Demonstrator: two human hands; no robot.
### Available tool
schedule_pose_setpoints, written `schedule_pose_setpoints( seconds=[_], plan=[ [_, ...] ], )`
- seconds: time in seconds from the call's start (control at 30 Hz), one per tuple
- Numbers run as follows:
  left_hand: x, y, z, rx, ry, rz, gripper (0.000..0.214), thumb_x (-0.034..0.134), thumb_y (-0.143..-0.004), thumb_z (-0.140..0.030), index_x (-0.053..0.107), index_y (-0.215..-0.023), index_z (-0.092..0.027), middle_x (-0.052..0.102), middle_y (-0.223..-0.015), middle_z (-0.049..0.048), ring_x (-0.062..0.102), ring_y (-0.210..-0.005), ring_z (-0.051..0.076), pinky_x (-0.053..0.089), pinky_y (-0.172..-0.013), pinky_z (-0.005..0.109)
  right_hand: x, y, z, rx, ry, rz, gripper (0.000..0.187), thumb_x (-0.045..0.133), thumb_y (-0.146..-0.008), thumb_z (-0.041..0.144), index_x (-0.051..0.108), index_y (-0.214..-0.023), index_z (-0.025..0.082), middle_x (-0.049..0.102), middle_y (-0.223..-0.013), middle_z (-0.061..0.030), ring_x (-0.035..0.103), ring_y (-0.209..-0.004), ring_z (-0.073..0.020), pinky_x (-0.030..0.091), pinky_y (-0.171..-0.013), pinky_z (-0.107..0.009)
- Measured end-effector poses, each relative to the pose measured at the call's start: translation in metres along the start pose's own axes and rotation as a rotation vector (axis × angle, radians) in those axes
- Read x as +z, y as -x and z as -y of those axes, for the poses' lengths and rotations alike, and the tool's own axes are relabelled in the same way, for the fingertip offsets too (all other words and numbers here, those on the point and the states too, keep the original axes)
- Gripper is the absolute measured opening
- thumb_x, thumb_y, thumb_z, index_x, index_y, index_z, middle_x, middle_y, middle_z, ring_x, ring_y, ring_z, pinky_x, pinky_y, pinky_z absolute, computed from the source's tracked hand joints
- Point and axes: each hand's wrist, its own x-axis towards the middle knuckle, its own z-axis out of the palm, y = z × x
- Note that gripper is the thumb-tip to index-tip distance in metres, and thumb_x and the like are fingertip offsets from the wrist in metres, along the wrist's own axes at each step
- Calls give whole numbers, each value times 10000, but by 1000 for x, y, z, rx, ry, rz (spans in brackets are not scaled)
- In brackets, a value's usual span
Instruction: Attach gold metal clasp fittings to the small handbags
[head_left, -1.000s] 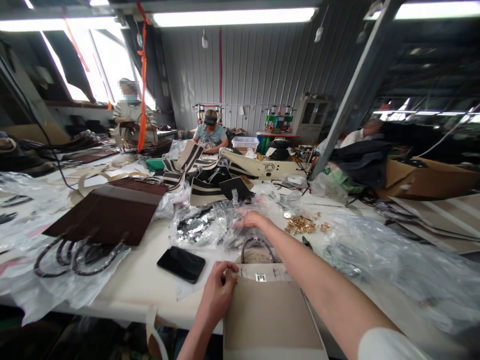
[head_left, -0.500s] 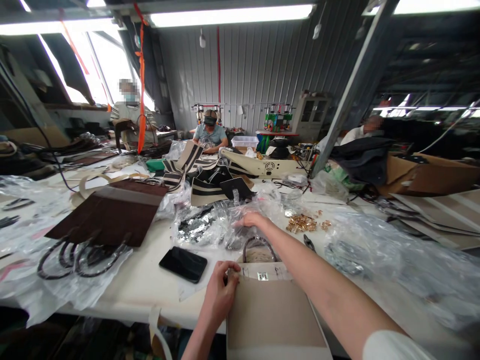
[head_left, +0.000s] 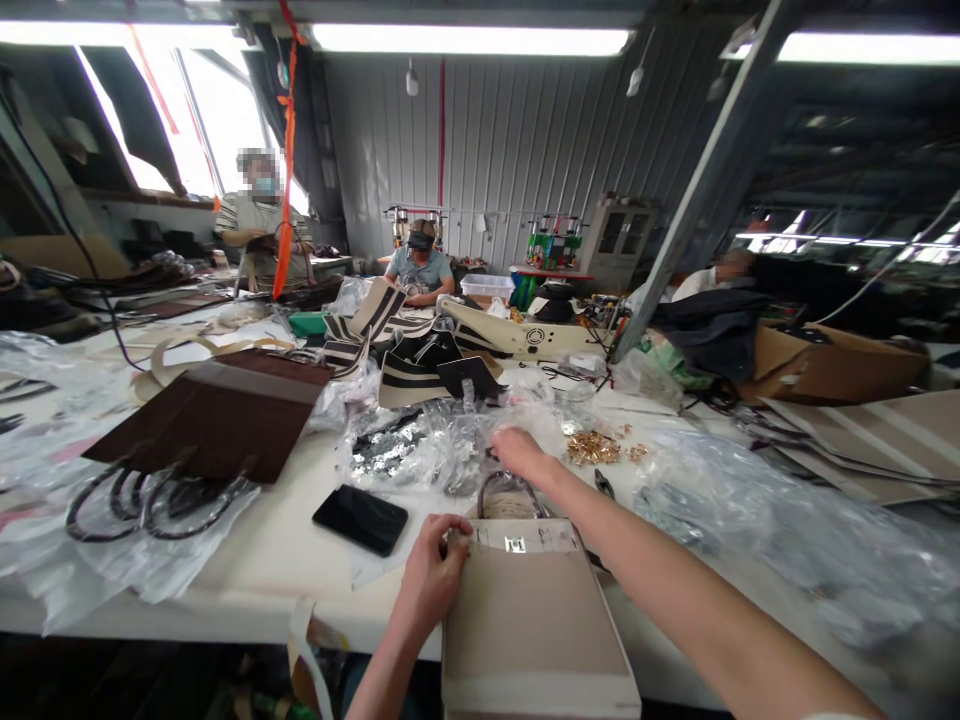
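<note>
A beige handbag (head_left: 532, 620) lies flat at the near edge of the white table (head_left: 285, 560), its dark handle (head_left: 506, 485) pointing away from me. My left hand (head_left: 435, 570) pinches the bag's top left corner, fingers closed on it. My right hand (head_left: 521, 452) reaches out past the handle to crinkled clear plastic bags (head_left: 427, 450); its fingers curl down on the plastic, and whether they grip anything is hidden.
A black phone (head_left: 361, 519) lies left of the bag. Dark brown bag panels (head_left: 217, 415) and loop handles (head_left: 150, 500) sit at left, gold fittings (head_left: 596, 447) at right, striped pieces (head_left: 420, 370) beyond. Three other people work at the far benches. Cardboard (head_left: 832, 365) is stacked right.
My right hand has drawn slightly back toward the bag's handle and lowered onto the plastic. The left hand keeps its hold on the bag's corner.
</note>
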Motion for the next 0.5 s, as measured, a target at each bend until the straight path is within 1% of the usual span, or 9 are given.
schedule_pose_setpoints(
  seconds=[0.07,0.13,0.2,0.3,0.37,0.5],
  plan=[
    [0,0,-1,3,-17,-6,219,571,-951,-341,756,-1020,-246,710,-1046,53,653,-844,223,509,-845,355,-5,9,-2,22,-6,8,204,740,-929,205,933,-992,227,875,-973,-134,825,-1038,-361,629,-982,-385],
    [0,-1,0,4,-24,-8,222,569,-948,-336,757,-1025,-244,711,-1048,53,651,-839,221,509,-844,355,-11,18,-6,34,-39,-2,244,738,-926,185,936,-1049,257,885,-1018,-103,827,-1058,-333,623,-987,-356],
    [0,-1,2,4,-17,-1,222,573,-952,-339,758,-1032,-245,711,-1053,52,652,-841,219,509,-848,356,-17,28,-10,56,-91,-45,279,736,-949,191,932,-1122,287,886,-1126,-81,819,-1129,-318,613,-1022,-349],
    [0,-1,4,5,-4,4,227,584,-961,-350,766,-1044,-243,707,-1066,51,654,-857,222,512,-881,372,-23,38,-17,123,-195,-137,239,749,-1001,273,922,-1163,298,875,-1213,-62,803,-1202,-317,611,-1055,-368],
    [-1,-1,4,0,-1,4,228,592,-960,-350,771,-1049,-241,704,-1072,51,652,-853,222,512,-899,386,-24,40,-20,162,-290,-166,220,769,-1010,318,919,-1164,272,881,-1170,-58,824,-1133,-300,635,-1010,-358],
    [-1,0,1,-10,-2,8,220,602,-955,-344,773,-1047,-241,710,-1082,50,653,-848,221,514,-905,391,-22,37,-24,213,-494,-134,243,814,-964,292,906,-1170,201,886,-998,-53,848,-882,-257,689,-791,-314]
  ],
)
